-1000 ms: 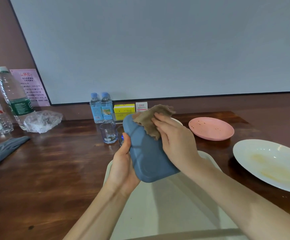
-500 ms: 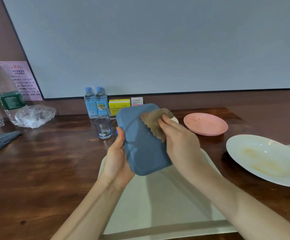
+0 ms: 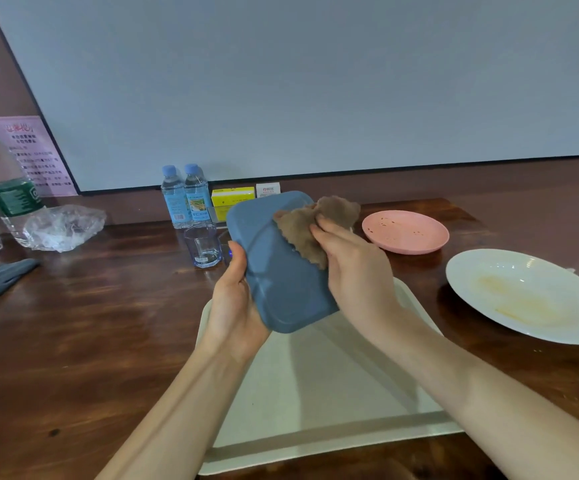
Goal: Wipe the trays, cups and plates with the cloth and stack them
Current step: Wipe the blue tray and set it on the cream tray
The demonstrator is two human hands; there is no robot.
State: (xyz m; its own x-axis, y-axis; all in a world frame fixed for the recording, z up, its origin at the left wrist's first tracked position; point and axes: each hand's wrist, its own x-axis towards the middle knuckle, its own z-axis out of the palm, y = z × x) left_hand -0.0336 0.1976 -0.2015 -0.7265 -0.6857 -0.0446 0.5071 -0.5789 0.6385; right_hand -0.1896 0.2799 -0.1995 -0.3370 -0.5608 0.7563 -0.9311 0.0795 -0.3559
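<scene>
Up in the air, the blue tray [image 3: 281,271] is tilted above the beige tray [image 3: 319,386] on the tabletop [image 3: 90,323]; the left hand [image 3: 234,306] grips its left edge, the right hand [image 3: 354,268] pinches a brown cloth [image 3: 307,225] against its upper right; a pink plate [image 3: 405,232] and white plate [image 3: 527,294] sit right

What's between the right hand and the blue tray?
The cloth. In the head view, the right hand holds it against the blue tray.

Print on pink notice [image 3: 28,154], bottle labels [image 3: 186,206], boxes [image 3: 232,196]: all illegible.
</scene>
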